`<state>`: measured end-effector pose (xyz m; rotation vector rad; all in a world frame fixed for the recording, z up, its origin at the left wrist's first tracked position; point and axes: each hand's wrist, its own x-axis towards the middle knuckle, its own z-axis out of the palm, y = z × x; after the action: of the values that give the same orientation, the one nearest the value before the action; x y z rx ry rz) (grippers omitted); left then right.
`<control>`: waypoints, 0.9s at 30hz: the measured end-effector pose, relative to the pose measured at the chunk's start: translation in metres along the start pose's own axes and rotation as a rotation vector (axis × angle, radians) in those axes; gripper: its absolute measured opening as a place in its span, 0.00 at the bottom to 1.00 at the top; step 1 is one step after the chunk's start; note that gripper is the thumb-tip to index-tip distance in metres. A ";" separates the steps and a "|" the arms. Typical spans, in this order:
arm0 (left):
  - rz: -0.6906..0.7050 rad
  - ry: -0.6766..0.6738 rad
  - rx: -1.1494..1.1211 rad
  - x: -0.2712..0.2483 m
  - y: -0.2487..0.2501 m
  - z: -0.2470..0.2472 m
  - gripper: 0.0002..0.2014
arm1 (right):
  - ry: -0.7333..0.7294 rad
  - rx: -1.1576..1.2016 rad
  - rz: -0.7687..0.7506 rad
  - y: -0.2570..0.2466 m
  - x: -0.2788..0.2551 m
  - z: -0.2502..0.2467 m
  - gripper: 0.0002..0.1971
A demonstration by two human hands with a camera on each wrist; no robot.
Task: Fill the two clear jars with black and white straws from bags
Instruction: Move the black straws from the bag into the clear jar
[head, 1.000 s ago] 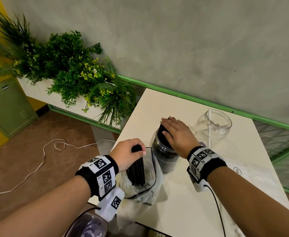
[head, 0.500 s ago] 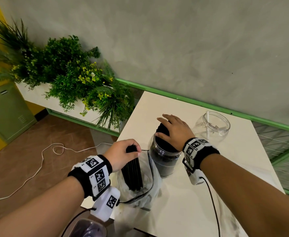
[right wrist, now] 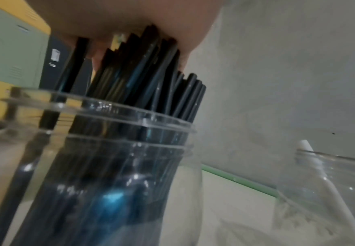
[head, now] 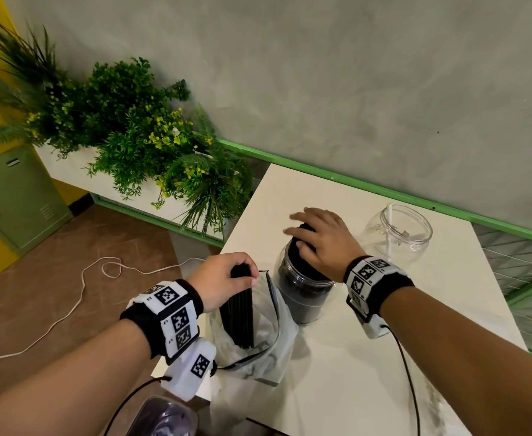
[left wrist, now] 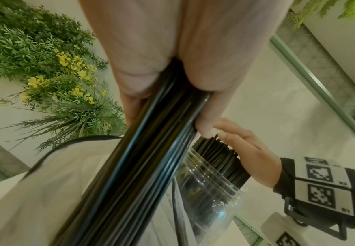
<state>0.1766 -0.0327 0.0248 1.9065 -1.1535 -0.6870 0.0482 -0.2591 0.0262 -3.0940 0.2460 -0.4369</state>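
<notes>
On the white table [head: 368, 372], my left hand [head: 227, 278] grips the top of a bundle of black straws [head: 239, 313] that stands in a clear plastic bag [head: 277, 335]. The left wrist view shows the fingers curled round this bundle [left wrist: 147, 149]. Just right of the bag is a clear jar [head: 305, 294] packed with black straws [right wrist: 142, 74]. My right hand [head: 321, 243] lies palm-down on their tops, fingers spread and nearly straight. A second clear jar [head: 397, 234] at the back right holds one white straw [head: 390, 212].
A planter of green plants [head: 132, 136] stands left of the table by the grey wall. A white cable [head: 79, 297] runs over the brown floor. A green cabinet [head: 16, 199] is at far left. Another plastic bag [head: 441, 401] lies under my right forearm.
My right hand's fingers have lifted and spread over the straws in the jar. My left hand keeps its grip on the bundle in the bag, raised slightly.
</notes>
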 end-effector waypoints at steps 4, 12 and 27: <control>0.007 -0.009 0.014 -0.001 0.004 0.002 0.03 | 0.066 0.110 0.027 0.002 0.001 0.002 0.12; -0.004 -0.006 0.024 -0.003 0.006 0.001 0.05 | -0.178 -0.104 0.260 -0.004 0.015 -0.005 0.27; -0.011 0.004 0.005 -0.003 0.005 0.001 0.02 | -0.023 -0.018 0.045 0.033 -0.026 -0.002 0.42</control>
<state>0.1722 -0.0313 0.0285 1.9183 -1.1441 -0.6865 0.0179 -0.2876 0.0200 -3.1024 0.3204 -0.4004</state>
